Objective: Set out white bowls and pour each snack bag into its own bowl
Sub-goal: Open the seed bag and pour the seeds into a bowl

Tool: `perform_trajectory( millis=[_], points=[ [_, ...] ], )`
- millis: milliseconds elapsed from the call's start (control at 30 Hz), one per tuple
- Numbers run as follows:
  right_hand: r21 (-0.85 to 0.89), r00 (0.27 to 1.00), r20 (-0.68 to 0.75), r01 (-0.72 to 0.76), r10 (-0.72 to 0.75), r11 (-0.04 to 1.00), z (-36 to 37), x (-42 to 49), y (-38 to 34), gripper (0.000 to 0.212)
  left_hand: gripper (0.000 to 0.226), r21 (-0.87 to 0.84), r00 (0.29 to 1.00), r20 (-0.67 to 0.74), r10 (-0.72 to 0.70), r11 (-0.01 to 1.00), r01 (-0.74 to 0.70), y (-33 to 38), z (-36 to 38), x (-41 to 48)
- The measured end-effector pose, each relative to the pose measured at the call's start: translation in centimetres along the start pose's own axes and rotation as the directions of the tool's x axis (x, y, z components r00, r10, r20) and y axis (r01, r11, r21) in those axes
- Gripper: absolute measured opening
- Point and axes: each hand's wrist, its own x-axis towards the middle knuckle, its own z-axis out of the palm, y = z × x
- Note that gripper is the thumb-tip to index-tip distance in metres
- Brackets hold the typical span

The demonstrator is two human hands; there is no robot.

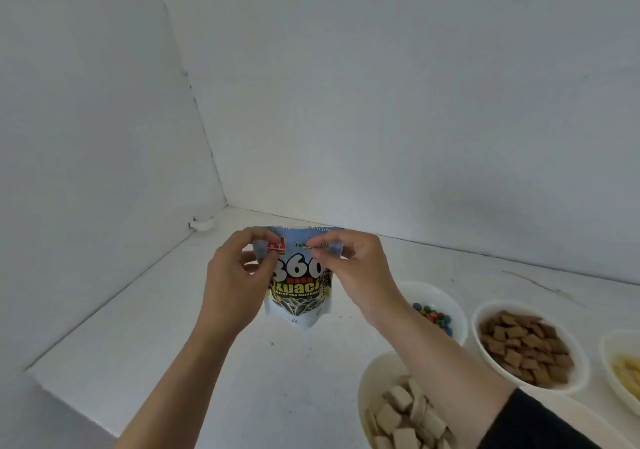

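So the seed bag is up off the bench, dead centre of the view, held upright with the print facing the camera. Left hand pinches the top edge at about 10 o'clock on the bag, right hand pinches it at about 2 o'clock, fingers curled in tight on both. Looks to me like the opening step, top seal not yet pulled apart.

Handling-wise, I'd guess it's a light, floppy foil-type pouch: glossy, so a bit slippery, and the belly bulges with loose seeds that'll shift. Best grip is right where the hands are, on the flat sealed strip up top, not the soft middle. Rip too hard and the seeds could go everywhere.

Off at 4 o'clock sit the filled ones: candy bowl, brown squares bowl, pale squares bowl, and a yellow sticks bowl cut off by the edge. I can't make out an empty bowl for the seeds.
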Motion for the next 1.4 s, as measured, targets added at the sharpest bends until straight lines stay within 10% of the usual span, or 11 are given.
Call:
perform_trajectory(
  millis=[467,1000,1233,1400],
  points=[
    [-0.207,0.993,0.089,-0.062,0.082,0.976,5.8,-4.3,7.6,0.031,0.025,-0.018,0.991,0.021,-0.128,0.992,0.129,-10.1,-2.7,-6.7],
    [-0.646,0.919,0.291,0.395,-0.268,0.653,8.4,-2.9,5.6,0.013,0.018,0.264,0.934,-0.052,0.354,0.907,-0.329,-12.0,-4.7,-5.7],
    [-0.638,0.922,0.332,0.375,-0.199,0.672,8.5,-2.3,5.6,0.007,0.009,0.209,0.949,0.25,0.192,0.946,-0.247,-10.1,-5.6,-2.9],
    [-0.669,0.921,0.347,0.375,-0.177,0.641,8.2,-2.1,5.2,0.008,0.015,0.192,0.783,0.61,-0.119,0.981,-0.001,-8.1,-6.1,1.4]
  ],
)
